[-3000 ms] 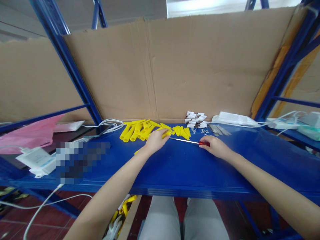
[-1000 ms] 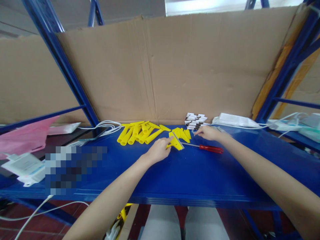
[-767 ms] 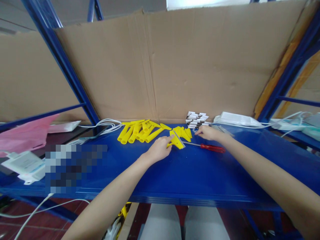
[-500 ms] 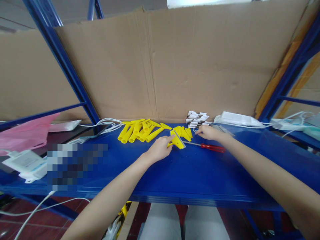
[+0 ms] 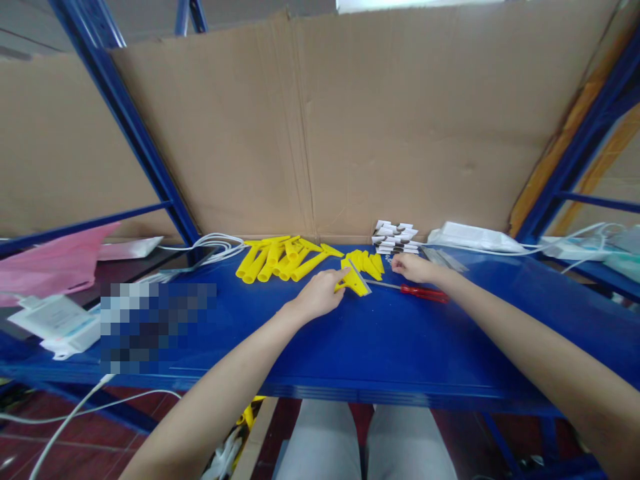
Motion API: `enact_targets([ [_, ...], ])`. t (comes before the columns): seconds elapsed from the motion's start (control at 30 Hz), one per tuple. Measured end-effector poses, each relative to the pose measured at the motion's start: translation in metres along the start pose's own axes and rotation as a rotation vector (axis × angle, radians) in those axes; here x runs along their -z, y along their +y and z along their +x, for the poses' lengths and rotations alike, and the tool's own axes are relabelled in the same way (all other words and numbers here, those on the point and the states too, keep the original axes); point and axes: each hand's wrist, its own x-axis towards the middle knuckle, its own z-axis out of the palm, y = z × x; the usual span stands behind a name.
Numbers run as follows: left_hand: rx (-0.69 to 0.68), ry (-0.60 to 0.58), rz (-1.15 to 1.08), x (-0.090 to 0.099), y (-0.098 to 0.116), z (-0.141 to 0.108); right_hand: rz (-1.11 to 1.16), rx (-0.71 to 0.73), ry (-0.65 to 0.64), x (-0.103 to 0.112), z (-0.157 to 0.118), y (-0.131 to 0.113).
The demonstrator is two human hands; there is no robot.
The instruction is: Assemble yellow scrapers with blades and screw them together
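My left hand [image 5: 320,293] is closed around the handle of a yellow scraper [image 5: 356,283], whose metal blade edge faces right. Just right of it, my right hand [image 5: 410,267] has its fingers pinched together beside a few tiny metal pieces, perhaps screws [image 5: 389,260]. Whatever is in that pinch is too small to make out. Flat yellow pieces [image 5: 369,264] lie between the two hands. A screwdriver with a red handle [image 5: 425,293] rests in front of my right hand, its shaft pointing at the scraper. Left of my left hand lies a pile of yellow scraper handles [image 5: 280,260].
White-and-brown small packets [image 5: 395,238] are stacked against the cardboard wall [image 5: 400,133]. Flat metal strips [image 5: 445,259] lie behind my right wrist, near a white plastic-wrapped package [image 5: 470,238]. White cables [image 5: 220,247], a white box [image 5: 55,320] and pink plastic [image 5: 55,263] occupy the left side.
My right hand has shifted only slightly by the tiny metal pieces, fingers still together. My left hand keeps the scraper in the same place.
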Motion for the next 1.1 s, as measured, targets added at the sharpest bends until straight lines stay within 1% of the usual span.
enact_targets([
  [0.17,0.019,0.000,0.003,0.001,0.002,0.000,-0.006,-0.033,0.007,0.000,-0.001,-0.002],
  [0.27,0.017,-0.020,0.018,0.002,0.003,0.000,0.009,-0.032,0.053,0.004,-0.004,-0.012],
  [0.33,0.011,-0.026,0.027,0.002,0.003,0.000,0.046,0.019,0.117,0.008,-0.008,-0.026],
  [0.47,0.009,-0.020,0.043,0.003,0.004,0.000,0.146,0.209,0.229,0.009,-0.019,-0.065],
  [0.57,0.003,-0.010,0.049,0.004,0.006,0.000,0.175,0.312,0.242,0.003,-0.028,-0.090],
  [0.63,-0.008,-0.002,0.047,0.004,0.007,0.000,0.144,0.353,0.237,-0.002,-0.034,-0.100],
  [0.83,-0.057,-0.009,0.049,0.002,0.007,0.000,-0.038,0.437,0.252,-0.006,-0.038,-0.106],
  [1.03,-0.072,0.023,0.049,0.000,0.005,0.000,-0.112,0.539,0.347,-0.004,-0.040,-0.108],
  [1.1,-0.072,0.029,0.047,0.000,0.004,0.001,-0.141,0.564,0.357,-0.003,-0.042,-0.107],
])
